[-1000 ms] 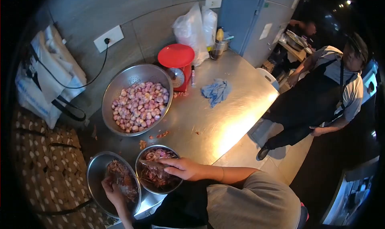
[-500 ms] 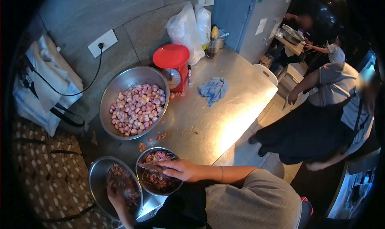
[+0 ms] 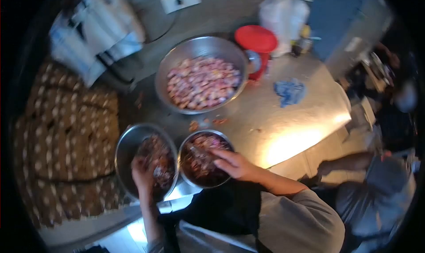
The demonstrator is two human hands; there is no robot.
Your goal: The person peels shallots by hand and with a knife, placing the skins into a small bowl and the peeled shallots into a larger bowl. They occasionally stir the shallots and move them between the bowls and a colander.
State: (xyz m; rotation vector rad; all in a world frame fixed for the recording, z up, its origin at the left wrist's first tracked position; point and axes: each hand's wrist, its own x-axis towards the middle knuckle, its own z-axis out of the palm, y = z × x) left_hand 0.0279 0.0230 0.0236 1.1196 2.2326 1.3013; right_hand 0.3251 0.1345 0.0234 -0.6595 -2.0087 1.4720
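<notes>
Shallots (image 3: pixel 203 82) fill the far basin (image 3: pixel 208 47). The right hand (image 3: pixel 234 165) is over the near right bowl (image 3: pixel 208 180), the left hand (image 3: pixel 142 177) inside the near left bowl (image 3: pixel 127 153); blur hides both grips. A sideways knock could shift these close-set bowls.

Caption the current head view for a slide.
Bare left hand in an oval-looking steel bowl, right hand over a round steel bowl, near pink-purple peeled bulbs.

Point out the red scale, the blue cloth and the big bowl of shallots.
Red scale (image 3: pixel 256 38): head view, on its top pan.
Blue cloth (image 3: pixel 290 92): head view, on its crumpled middle.
Big bowl (image 3: pixel 201 44): head view, on its bare inner wall.
</notes>
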